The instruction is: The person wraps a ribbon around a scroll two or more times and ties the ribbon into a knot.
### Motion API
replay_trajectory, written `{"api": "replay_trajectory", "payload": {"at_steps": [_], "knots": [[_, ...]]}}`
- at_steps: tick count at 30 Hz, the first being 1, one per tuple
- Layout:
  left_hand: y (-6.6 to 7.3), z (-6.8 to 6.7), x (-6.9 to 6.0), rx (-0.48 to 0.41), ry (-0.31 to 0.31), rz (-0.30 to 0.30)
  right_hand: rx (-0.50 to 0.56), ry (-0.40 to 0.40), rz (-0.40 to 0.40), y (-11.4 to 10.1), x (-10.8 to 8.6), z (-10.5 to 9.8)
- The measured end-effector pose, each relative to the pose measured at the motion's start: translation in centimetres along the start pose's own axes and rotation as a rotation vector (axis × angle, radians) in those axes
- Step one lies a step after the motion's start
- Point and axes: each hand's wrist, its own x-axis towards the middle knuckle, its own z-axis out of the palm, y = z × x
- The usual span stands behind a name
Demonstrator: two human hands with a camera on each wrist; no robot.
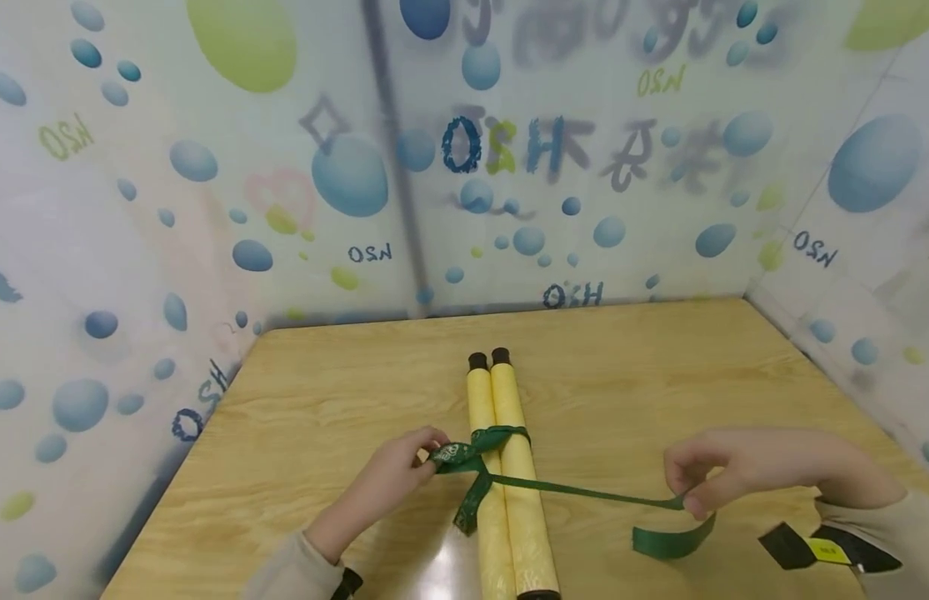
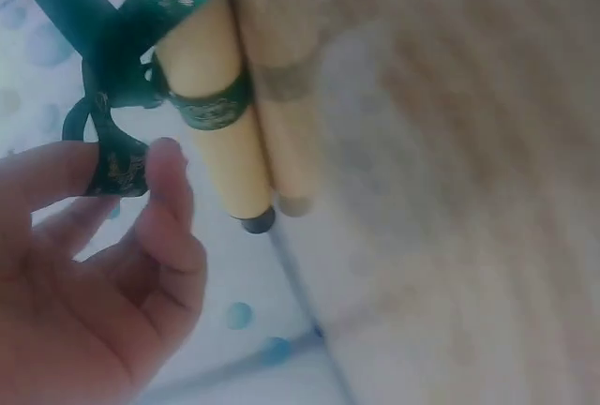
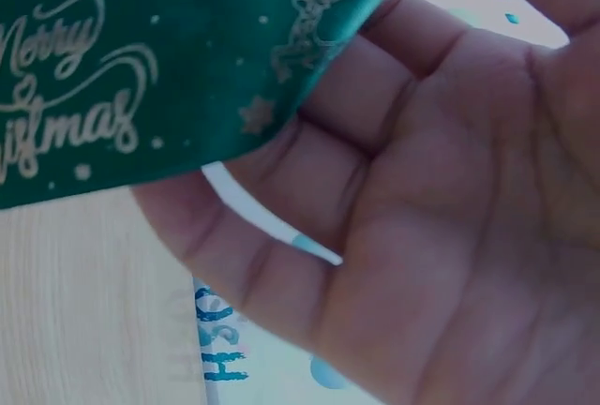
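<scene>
Two yellow-wrapped rolls (image 1: 526,525) with black ends lie side by side on the table, pointing away from me. A green ribbon (image 1: 501,435) goes round both of them and crosses at their left side. My left hand (image 1: 397,468) pinches a loop of it between thumb and fingers, just left of the rolls. Well to the right, my right hand (image 1: 741,467) pinches the long tail, which runs straight across the rolls; its free end curls below that hand. A short tail hangs at the knot. "Merry Christmas" lettering shows on the ribbon (image 3: 187,77) in the right wrist view.
The light wooden table (image 1: 344,383) meets a wall sheet (image 1: 509,208) printed with blue and green bubbles at its back and sides. A black strap with a yellow label (image 1: 827,550) sits by the right sleeve.
</scene>
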Motion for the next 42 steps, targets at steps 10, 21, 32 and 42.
{"api": "replay_trajectory", "payload": {"at_steps": [10,21,32,42], "knots": [[-1.5,-1.6,-0.1,-0.057,-0.237,0.002,-0.005,0.031,0.075,-0.2,0.3,0.3],[5.3,1.4,0.7,0.551,-0.026,0.546,-0.001,0.220,0.166,-0.5,0.1,0.6],[3.9,2.3,1.6,0.596,0.135,0.586,-0.281,0.297,0.350,0.9,4.6,1.0],[3.6,2.3,1.9,0.569,0.132,0.585,-0.835,0.668,0.116,2.9,15.8,3.4]]}}
